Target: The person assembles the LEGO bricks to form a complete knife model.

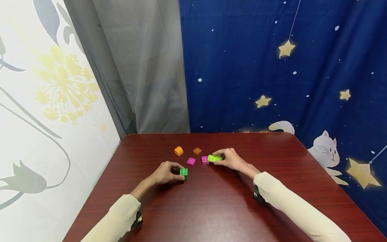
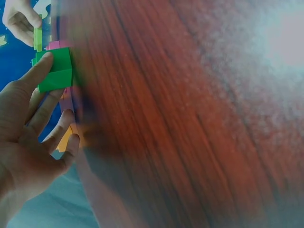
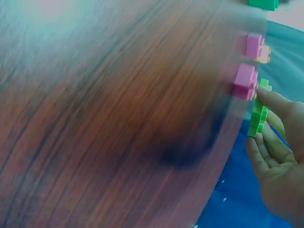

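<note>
Near the middle of the table, my left hand (image 1: pixel 165 173) pinches a green building brick (image 1: pixel 183 172) between thumb and fingers, its studs facing up. The thumb lies against the brick's side in the left wrist view. Farther back and to the right, my right hand (image 1: pixel 231 159) grips a long lime-green brick (image 1: pixel 213 158) with two rows of studs. The lime brick's left end overlaps a magenta brick (image 1: pixel 204 160) in the head view. In the right wrist view the lime brick (image 3: pixel 259 116) is tilted, with thumb and fingers around it.
A second magenta brick (image 1: pixel 191 161) lies between the two hands. Behind it are a brown-orange studded brick (image 1: pixel 197 151) and an orange brick with a curved top (image 1: pixel 178 151). The dark red table (image 1: pixel 229 208) ends at a grey and blue curtain (image 1: pixel 229 84).
</note>
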Available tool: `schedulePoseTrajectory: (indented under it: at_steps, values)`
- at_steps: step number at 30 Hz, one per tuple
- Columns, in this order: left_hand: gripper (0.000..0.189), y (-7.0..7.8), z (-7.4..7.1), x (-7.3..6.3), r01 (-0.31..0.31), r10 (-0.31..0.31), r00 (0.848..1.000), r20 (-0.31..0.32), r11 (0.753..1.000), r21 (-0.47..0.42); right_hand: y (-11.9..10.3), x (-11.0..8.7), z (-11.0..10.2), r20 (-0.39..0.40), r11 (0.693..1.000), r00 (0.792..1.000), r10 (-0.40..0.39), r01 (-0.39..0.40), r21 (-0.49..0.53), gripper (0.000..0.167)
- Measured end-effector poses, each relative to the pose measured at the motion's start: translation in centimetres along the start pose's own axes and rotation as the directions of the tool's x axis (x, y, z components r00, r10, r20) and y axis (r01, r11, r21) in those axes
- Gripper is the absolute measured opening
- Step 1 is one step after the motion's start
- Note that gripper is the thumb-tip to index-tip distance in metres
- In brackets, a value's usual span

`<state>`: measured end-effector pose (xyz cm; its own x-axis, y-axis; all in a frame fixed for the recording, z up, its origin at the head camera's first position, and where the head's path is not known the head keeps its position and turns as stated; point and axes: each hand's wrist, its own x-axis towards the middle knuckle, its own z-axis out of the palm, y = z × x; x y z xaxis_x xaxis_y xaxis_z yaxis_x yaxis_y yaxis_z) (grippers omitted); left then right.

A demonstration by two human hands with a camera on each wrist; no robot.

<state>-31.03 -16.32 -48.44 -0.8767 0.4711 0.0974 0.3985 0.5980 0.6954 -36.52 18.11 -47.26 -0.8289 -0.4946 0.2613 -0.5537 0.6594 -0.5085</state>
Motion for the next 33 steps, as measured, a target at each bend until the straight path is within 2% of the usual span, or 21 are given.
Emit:
schedulePoseTrajectory:
  at_steps: [11,21,27,33]
  values:
    - [0.031,-0.1,0.1,0.2,0.011,-0.011,1.0,-0.004,1.0,0.016,-3.3,0.6,1.0,0.032,0.991,0.996,-0.078,0.074,0.107,0.035]
    - [0.031,-0.3,-0.2,0.4,0.004,-0.004,1.0,-0.008,0.999,0.033,-6.9,1.6,2.4,0.078,0.98,0.98,-0.182,0.173,0.101,0.032]
    - [0.031,-0.3,-0.2,0.5,-0.007,0.007,1.0,-0.011,0.999,0.033,-7.8,1.9,3.3,0.073,0.972,0.972,-0.224,0.217,0.095,0.031]
    - [0.036,-0.3,0.1,0.5,0.021,-0.021,1.0,-0.009,0.999,0.047,-8.3,1.9,4.3,0.1,0.965,0.964,-0.246,0.234,0.115,0.032]
